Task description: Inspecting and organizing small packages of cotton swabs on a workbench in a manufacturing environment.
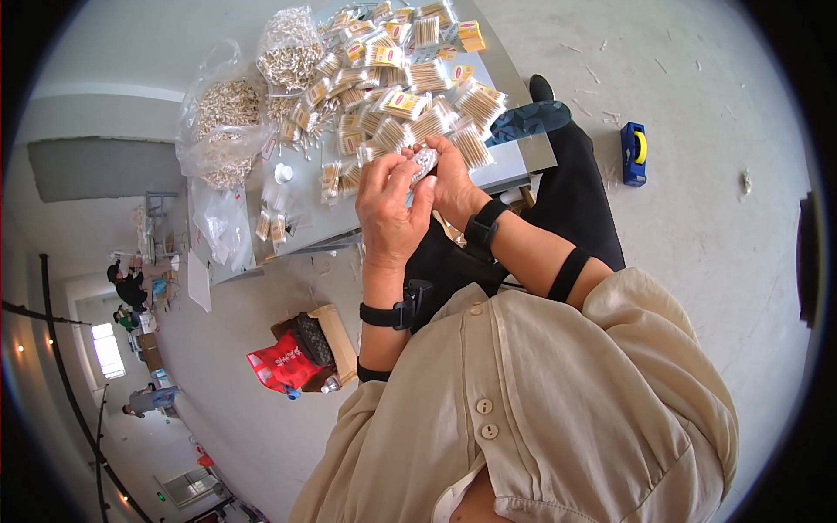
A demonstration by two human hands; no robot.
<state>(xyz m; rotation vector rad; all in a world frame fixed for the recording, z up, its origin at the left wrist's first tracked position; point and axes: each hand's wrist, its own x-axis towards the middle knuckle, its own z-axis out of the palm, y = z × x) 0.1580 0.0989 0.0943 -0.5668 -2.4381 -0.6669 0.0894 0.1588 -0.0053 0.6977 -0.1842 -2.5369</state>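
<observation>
Both my hands are closed around a bundle of cotton swabs [425, 162], whose white tips face up between the fingers at the table's near edge. My left hand [388, 213] wraps the bundle from the left, its thumb and fingers pressed on it. On the other side, my right hand [455, 185] grips it, with the fingertips partly hidden. Just beyond lies a heap of small clear packs of cotton swabs [403, 105], some with yellow and white labels. Large clear bags of loose swabs [228, 109] stand at the left of the heap.
A white-capped bottle [282, 173] and two small swab packs [271, 227] sit at the table's left. On the floor are a blue tape dispenser [634, 157] at right and a cardboard box [336, 336] holding a red bag [286, 362] at left. Several people work far left.
</observation>
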